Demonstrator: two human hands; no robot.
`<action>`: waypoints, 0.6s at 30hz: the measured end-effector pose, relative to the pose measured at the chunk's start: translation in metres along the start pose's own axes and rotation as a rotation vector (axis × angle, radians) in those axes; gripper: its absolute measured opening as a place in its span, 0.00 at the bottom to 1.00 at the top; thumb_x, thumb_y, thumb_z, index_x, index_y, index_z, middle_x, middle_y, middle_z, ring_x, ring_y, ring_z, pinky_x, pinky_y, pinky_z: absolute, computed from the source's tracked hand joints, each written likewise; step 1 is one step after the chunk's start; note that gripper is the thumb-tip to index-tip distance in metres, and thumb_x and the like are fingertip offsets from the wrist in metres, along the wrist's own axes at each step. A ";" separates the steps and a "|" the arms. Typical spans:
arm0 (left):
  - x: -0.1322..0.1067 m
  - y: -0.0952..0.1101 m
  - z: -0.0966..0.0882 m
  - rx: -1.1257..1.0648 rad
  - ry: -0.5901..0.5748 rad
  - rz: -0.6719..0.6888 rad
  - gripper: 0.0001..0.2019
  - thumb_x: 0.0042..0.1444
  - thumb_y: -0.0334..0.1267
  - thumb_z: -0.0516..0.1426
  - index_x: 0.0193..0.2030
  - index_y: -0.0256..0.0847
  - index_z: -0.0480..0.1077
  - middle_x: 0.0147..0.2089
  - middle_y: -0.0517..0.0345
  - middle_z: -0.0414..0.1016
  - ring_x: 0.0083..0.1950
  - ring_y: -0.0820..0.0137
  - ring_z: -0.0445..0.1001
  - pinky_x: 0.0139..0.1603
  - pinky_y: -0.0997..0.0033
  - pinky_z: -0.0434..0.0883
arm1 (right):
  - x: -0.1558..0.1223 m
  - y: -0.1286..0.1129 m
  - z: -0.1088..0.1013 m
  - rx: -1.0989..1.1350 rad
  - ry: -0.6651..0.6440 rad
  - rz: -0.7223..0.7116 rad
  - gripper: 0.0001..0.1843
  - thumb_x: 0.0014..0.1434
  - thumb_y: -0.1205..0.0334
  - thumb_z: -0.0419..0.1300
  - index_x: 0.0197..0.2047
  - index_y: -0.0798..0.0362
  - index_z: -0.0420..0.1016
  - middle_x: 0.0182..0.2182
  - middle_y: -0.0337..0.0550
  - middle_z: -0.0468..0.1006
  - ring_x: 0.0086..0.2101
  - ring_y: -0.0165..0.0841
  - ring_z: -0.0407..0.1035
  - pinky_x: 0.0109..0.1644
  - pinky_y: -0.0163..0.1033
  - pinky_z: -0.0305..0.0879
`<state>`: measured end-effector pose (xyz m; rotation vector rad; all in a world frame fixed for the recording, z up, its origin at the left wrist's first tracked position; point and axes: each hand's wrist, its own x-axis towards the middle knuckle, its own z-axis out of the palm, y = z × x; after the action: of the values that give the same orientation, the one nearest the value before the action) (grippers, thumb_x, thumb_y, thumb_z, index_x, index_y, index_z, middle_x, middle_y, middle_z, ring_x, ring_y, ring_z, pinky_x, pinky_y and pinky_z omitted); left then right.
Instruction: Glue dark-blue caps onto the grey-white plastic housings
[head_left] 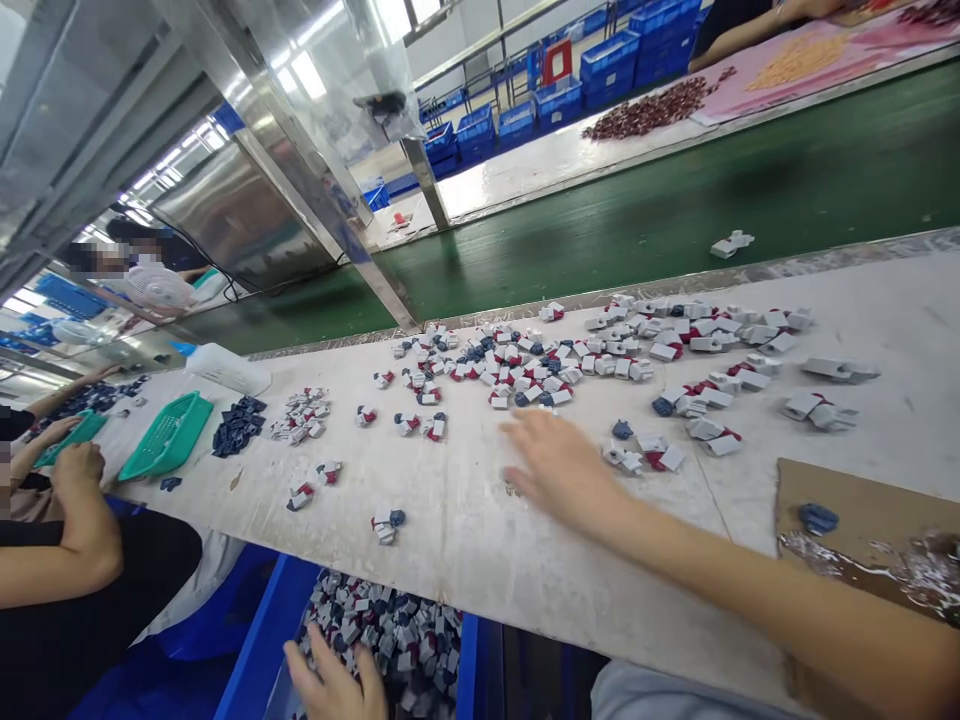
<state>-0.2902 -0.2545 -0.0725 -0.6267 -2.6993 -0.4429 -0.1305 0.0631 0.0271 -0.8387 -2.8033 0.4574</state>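
My right hand (pixel 562 470) reaches over the white table, fingers stretched out and a little blurred, with nothing visible in it. Just past its fingertips lies a loose pile of small white plastic pieces with red and dark blue parts (pixel 517 365). Low in the view, my left hand (pixel 337 688) has its fingers spread at the near side of a blue bin (pixel 259 640). Many similar small pieces (pixel 390 630) fill that bin below the table edge. A few single pieces (pixel 386 527) lie between the bin and the pile.
Cardboard with white smears (pixel 832 490) lies at right. Leftward are a dark blue pile (pixel 238 428), a green basket (pixel 169 437) and a white squeeze bottle (pixel 225 368). Beyond runs a green conveyor (pixel 570 220) carrying one piece (pixel 731 243). A metal post (pixel 375 285) stands near it. Co-workers sit left.
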 end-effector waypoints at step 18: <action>0.045 -0.002 0.007 0.023 0.270 0.320 0.11 0.68 0.39 0.54 0.48 0.40 0.77 0.39 0.50 0.83 0.37 0.63 0.82 0.33 0.70 0.75 | 0.022 0.047 -0.015 -0.234 -0.153 0.296 0.14 0.66 0.69 0.55 0.54 0.59 0.72 0.51 0.58 0.72 0.50 0.47 0.67 0.34 0.39 0.66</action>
<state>-0.3305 -0.2373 -0.0618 -0.9029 -2.2947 -0.3794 -0.1213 0.1167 0.0270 -1.3317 -2.9210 0.2438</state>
